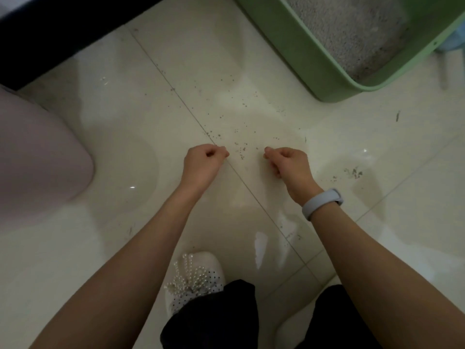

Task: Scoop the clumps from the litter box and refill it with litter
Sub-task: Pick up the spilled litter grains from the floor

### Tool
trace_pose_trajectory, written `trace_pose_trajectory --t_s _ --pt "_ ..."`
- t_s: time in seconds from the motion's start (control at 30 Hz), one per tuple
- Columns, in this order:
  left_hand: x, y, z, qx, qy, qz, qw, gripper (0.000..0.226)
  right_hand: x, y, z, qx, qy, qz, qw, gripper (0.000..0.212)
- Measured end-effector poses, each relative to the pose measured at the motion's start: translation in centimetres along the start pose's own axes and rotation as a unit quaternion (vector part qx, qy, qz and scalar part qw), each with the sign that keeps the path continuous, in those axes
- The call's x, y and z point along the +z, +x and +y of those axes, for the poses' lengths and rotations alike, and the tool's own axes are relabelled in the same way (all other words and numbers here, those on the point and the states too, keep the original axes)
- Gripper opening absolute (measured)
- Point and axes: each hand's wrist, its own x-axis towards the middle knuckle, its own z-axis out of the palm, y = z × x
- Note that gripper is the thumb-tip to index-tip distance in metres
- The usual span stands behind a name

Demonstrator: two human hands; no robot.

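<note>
A green litter box [297, 44] stands on the tiled floor at the upper right, with grey litter [352, 28] inside it. Both my arms reach forward over the floor, well short of the box. My left hand [203, 162] is curled into a loose fist with nothing visible in it. My right hand [289, 165], with a pale blue band on its wrist, is likewise curled and holds nothing that I can see. No scoop or litter bag is in view.
Scattered litter grains [226, 122] lie on the cream floor tiles between my hands and the box. A pale pink rounded container [37, 157] stands at the left edge. A dark wall base runs along the upper left. My white beaded shoe [196, 275] is below.
</note>
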Motion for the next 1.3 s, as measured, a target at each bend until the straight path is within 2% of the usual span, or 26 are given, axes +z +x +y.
trace_pose_trajectory --t_s 0.07,0.13,0.27,0.43,0.63,0.8,0.93,1.0,1.07,1.13,1.17,1.23,1.3 --pt "0.5 -0.1 -0.4 0.069 0.101 0.032 0.992 0.014 0.5 0.2 0.0 -0.033 -0.053 0.016 0.998 0.017" --pt "1.1 -0.2 -0.7 0.127 0.144 0.032 0.981 0.015 1.1 0.5 -0.2 -0.063 -0.089 0.028 0.994 0.007" --pt "2.2 0.2 -1.5 0.194 0.199 0.042 0.960 0.020 1.7 1.3 -0.7 -0.101 -0.155 0.037 0.982 0.010" --pt "2.8 0.6 -2.2 0.223 0.234 0.081 0.943 0.028 1.4 1.8 -0.8 -0.096 -0.149 0.054 0.983 0.013" --pt "3.6 0.8 -2.3 0.241 0.240 0.120 0.933 0.021 1.2 2.0 -0.8 -0.089 -0.136 0.048 0.986 0.007" --pt "3.7 1.1 -2.5 0.266 0.247 0.126 0.923 0.011 1.3 2.1 -0.7 -0.089 -0.137 0.051 0.985 0.007" --pt "3.7 1.3 -2.8 0.298 0.286 0.129 0.902 0.014 1.5 1.9 -0.8 -0.108 -0.176 0.046 0.977 0.013" --pt "3.5 1.1 -2.5 0.282 0.286 0.111 0.909 0.016 1.7 1.7 -0.8 -0.130 -0.190 0.043 0.972 0.014" --pt "3.0 1.0 -2.0 0.216 0.224 0.089 0.946 0.016 2.2 1.5 -0.9 -0.161 -0.203 0.039 0.965 0.014" --pt "2.1 0.8 -1.1 0.130 0.065 0.079 0.986 0.014 2.8 1.4 -0.8 -0.189 -0.220 0.032 0.957 0.013" --pt "1.6 0.7 -0.7 0.092 -0.024 0.079 0.992 0.011 3.1 1.4 -0.8 -0.198 -0.231 0.027 0.952 0.013" --pt "0.6 0.5 -0.4 0.036 -0.149 0.079 0.985 0.007 3.8 1.5 -0.5 -0.208 -0.262 0.018 0.942 0.014" --pt "-0.6 0.4 -0.2 -0.006 -0.269 0.048 0.962 0.019 4.2 1.5 -0.3 -0.207 -0.281 0.020 0.937 0.015"
